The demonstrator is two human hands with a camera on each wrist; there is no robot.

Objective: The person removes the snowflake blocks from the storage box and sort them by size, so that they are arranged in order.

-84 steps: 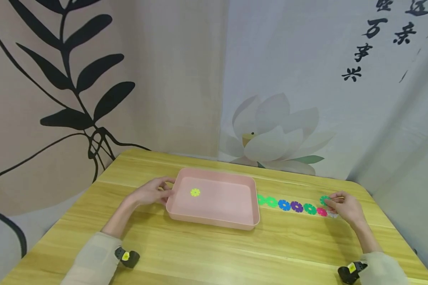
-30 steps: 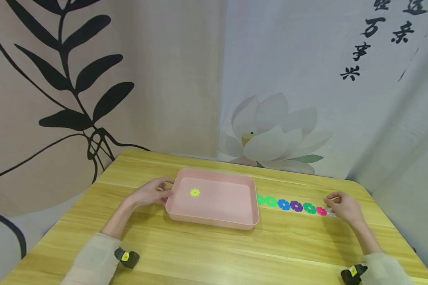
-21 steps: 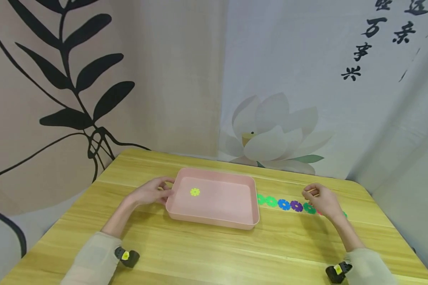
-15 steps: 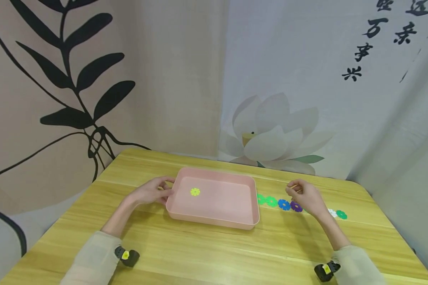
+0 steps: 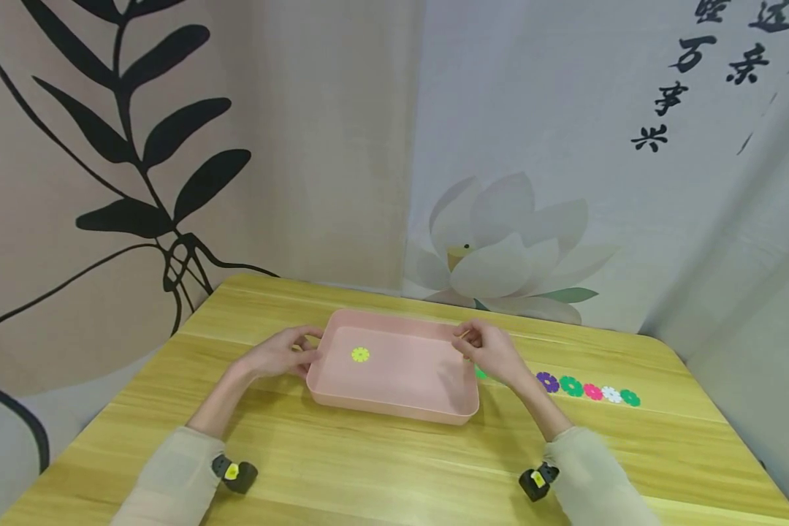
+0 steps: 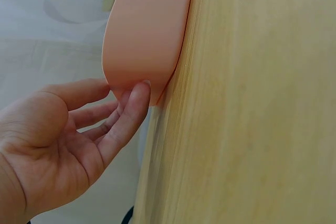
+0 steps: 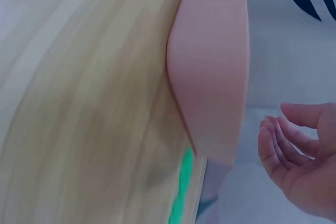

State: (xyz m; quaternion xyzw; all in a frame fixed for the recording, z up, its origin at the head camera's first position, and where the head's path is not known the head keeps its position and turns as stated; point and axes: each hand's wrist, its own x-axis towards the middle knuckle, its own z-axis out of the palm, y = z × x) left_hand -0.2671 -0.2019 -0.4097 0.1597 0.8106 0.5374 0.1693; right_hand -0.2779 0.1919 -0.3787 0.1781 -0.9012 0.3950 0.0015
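A pink rectangular tray (image 5: pixel 401 372) lies on the wooden table, with one yellow snowflake building disc (image 5: pixel 360 354) near its left end. My left hand (image 5: pixel 279 356) holds the tray's left end. In the left wrist view the thumb meets the rim and the fingers (image 6: pixel 131 111) press the outer wall. Over the tray's right rim hovers my right hand (image 5: pixel 489 351), its fingers loosely curled and nothing between them. Right of the tray runs a row of discs: purple (image 5: pixel 548 382), green (image 5: pixel 570 386), pink (image 5: pixel 593 392), white (image 5: pixel 611 394) and green (image 5: pixel 630 397). The right forearm hides part of the row.
A bright green disc (image 7: pixel 181 187) lies right by the tray's right end. The wooden table (image 5: pixel 368 467) extends in front of the tray. Behind it hangs a printed curtain (image 5: pixel 329 146). Each sleeve carries a black wrist camera (image 5: pixel 539 481).
My right hand has put a green disc at the row's right end and let it go. It has then swept left above the row to the tray. The left hand and tray stay put.
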